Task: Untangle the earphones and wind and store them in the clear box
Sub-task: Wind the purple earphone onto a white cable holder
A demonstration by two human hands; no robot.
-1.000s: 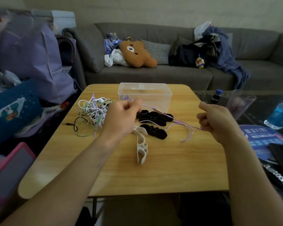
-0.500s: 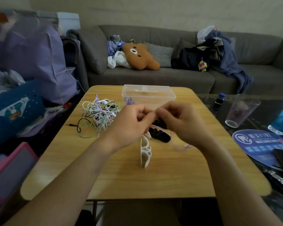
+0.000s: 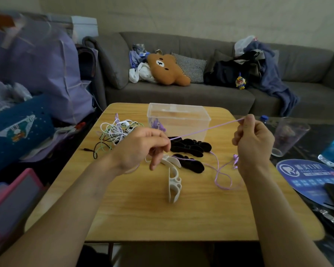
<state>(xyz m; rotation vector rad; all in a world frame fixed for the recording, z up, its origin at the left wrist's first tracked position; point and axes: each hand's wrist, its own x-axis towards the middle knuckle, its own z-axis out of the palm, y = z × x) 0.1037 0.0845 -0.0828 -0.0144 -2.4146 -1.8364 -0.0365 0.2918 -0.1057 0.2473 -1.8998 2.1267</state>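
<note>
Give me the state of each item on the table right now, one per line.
purple earphone cable: stretched taut between both hands, rest looped loose on the table.
left hand: pinches the cable.
right hand: pinches the cable, raised.
tangled earphones: still knotted in a pile.
clear box: lid off, upright, something purple inside.
white winder: lying unused.
black winders: lying unused.

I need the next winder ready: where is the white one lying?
The white winder lies on the wooden table at centre of the head view, just nearer than the black winders, below the left hand.
</note>
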